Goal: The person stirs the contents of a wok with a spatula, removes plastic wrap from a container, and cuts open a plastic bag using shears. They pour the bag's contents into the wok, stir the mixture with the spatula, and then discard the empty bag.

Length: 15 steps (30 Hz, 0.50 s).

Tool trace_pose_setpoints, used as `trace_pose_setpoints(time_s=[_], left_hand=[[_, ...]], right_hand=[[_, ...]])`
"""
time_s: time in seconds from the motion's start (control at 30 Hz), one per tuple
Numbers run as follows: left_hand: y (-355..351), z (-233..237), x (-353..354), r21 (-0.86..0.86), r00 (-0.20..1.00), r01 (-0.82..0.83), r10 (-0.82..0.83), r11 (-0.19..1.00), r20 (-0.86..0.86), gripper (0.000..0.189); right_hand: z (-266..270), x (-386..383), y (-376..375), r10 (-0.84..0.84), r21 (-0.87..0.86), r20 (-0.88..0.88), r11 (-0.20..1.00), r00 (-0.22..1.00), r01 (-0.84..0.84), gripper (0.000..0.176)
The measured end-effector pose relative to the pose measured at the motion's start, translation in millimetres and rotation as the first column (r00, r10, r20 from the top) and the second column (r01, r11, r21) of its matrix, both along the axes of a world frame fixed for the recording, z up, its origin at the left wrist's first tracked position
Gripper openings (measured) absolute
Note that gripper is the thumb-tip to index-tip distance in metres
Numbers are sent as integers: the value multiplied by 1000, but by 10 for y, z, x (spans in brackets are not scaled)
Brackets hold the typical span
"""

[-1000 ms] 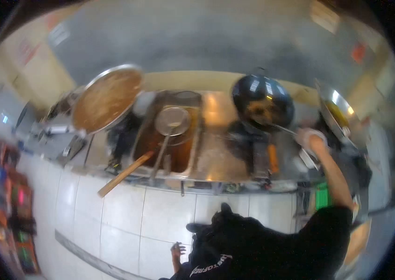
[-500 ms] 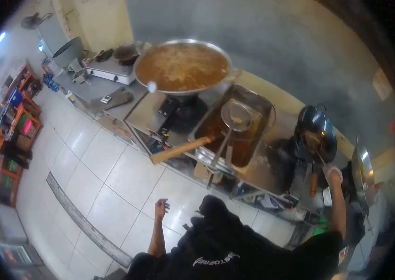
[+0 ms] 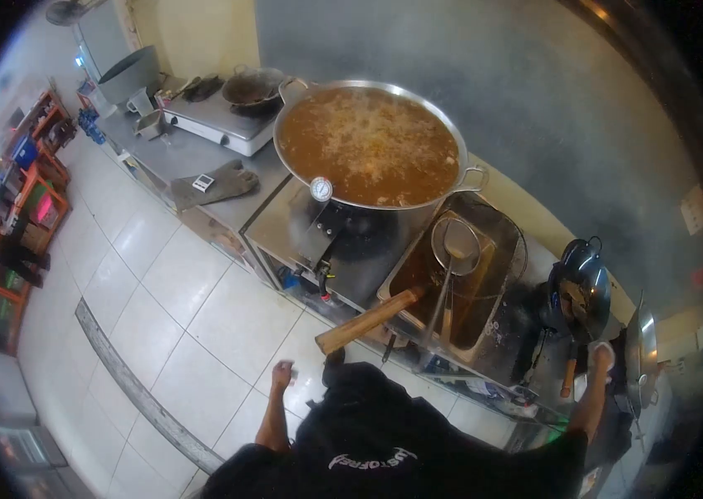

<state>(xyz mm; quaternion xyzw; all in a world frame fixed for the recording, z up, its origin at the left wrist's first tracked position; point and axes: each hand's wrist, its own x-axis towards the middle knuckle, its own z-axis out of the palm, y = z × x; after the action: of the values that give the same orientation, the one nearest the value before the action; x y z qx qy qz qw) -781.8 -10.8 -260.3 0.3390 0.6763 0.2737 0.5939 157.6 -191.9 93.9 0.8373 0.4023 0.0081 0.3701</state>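
Observation:
My right hand (image 3: 601,359) is closed at the near edge of a dark wok (image 3: 582,303), with something white (image 3: 609,356) against it. What the fingers hold there is hidden. Brown food or residue shows inside the wok, which tilts toward me. A wooden handle (image 3: 568,378) sticks out just left of that hand. My left hand (image 3: 283,373) hangs over the tiled floor, fingers curled and nothing visible in them. Nearest to it is a thick wooden handle (image 3: 368,320) that lies over an oily metal tray (image 3: 484,324). A round strainer (image 3: 456,246) also rests on this tray.
A wide pan (image 3: 368,145) of bubbling brown liquid stands on a burner, a dial thermometer (image 3: 321,189) at its rim. To its left are a glove (image 3: 231,183) with a timer (image 3: 202,182) and a white stove (image 3: 218,125). Another metal pan (image 3: 642,353) stands far right.
My view has shifted, with the counter lower and the large pan farther right. My right hand has drawn back from a thin tool in the wok. My left fingers, earlier apart, now look curled.

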Motion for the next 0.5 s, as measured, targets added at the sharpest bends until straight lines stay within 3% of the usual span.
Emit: trace_pose_setpoints(time_s=[0.03,0.07,0.1,0.13,0.17,0.23,0.27,0.3,0.33,0.37,0.43,0.47,0.5], left_hand=[[-184,-203,-176,-128,998,37,-44,991,-46,23],[-383,-243,-379,-264,999,27,-14,964,50,25],[-550,-354,-601,-369,1000,30,-25,929,18,28],[-722,-364,-819,-419,999,-32,37,907,3,29],[-743,-301,-953,-458,995,-93,101,884,-8,30],[-731,-267,-1261,-483,982,-167,190,859,-2,31],[-700,-248,-1404,-488,976,-190,217,852,-2,31],[-607,-153,-1494,-427,978,-195,210,883,-12,30],[-462,-133,-1588,-361,979,-197,203,912,-22,29],[-292,-144,-1649,-319,972,-233,233,919,-39,26],[201,-230,-1740,-257,980,-196,197,946,-22,23],[509,-153,-1719,-166,993,-111,103,980,-57,22],[807,-91,-1706,-36,997,-13,10,999,-78,21]], right_hand=[[-94,63,101,106,-118,16,988,994,-104,30],[-137,30,175,211,-239,10,950,977,-203,27],[-93,-240,239,91,-162,-16,982,996,-93,23],[21,-600,306,-147,34,-68,988,987,149,26],[164,-951,341,-346,226,-157,899,925,375,33],[561,-1663,395,-534,431,-322,653,782,623,53],[223,-1012,-138,-259,541,-471,670,843,508,55],[-82,-435,-610,73,631,-614,642,786,434,57],[-368,97,-1049,355,672,-699,624,621,399,59],[162,-881,-556,-146,547,-720,484,679,683,58],[-138,-434,-1176,-18,422,-895,293,446,858,51],[-95,-560,-1282,53,330,-944,196,326,924,49],[354,-1725,-926,-31,610,-792,0,609,793,71]])
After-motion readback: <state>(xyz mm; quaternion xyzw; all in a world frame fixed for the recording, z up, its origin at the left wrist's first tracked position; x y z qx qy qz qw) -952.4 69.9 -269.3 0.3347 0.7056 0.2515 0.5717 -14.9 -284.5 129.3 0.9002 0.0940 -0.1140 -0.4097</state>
